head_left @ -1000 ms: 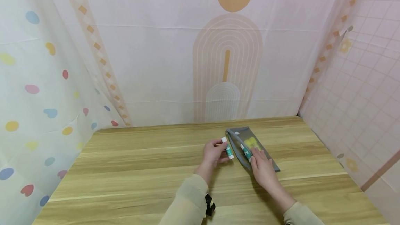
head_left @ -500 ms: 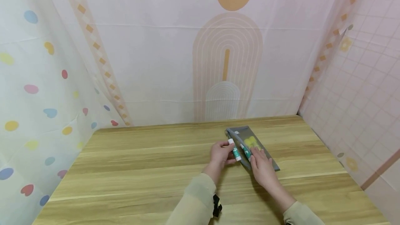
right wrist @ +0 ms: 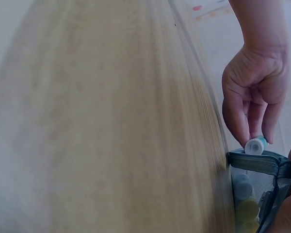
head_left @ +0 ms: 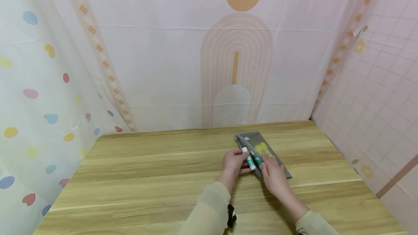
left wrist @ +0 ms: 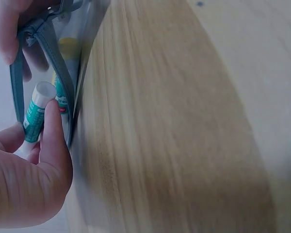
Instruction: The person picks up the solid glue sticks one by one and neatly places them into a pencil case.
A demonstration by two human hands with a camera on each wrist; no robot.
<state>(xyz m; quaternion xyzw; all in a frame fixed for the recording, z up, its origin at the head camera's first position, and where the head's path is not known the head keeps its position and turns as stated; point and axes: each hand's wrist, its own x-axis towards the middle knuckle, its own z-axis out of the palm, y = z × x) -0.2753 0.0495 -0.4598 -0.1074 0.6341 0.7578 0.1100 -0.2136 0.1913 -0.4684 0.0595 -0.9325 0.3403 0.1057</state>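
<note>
My left hand point(head_left: 232, 162) pinches a green and white glue stick point(head_left: 249, 160) between thumb and fingers at the mouth of a grey mesh zip pouch point(head_left: 253, 139). The left wrist view shows that glue stick point(left wrist: 35, 112) tilted between the pouch's parted zipper edges point(left wrist: 58, 68). A second glue stick point(head_left: 256, 158) lies inside the pouch. My right hand point(head_left: 275, 177) holds the near end of the pouch, its fingers at the zipper edge. Yellow items point(head_left: 262, 148) show through the mesh; in the right wrist view they look like rounded ends point(right wrist: 247, 209), their kind unclear.
The pouch lies on a wood-grain table point(head_left: 147, 177). A patterned curtain point(head_left: 163, 64) hangs behind the table's back edge, with a dotted cloth point(head_left: 39, 119) on the left and a checked one point(head_left: 385, 93) on the right. A black strap point(head_left: 231, 216) is on the left wrist.
My left hand has moved right with the glue stick, from beside the pouch to its mouth. The right hand and the pouch have stayed nearly in place.
</note>
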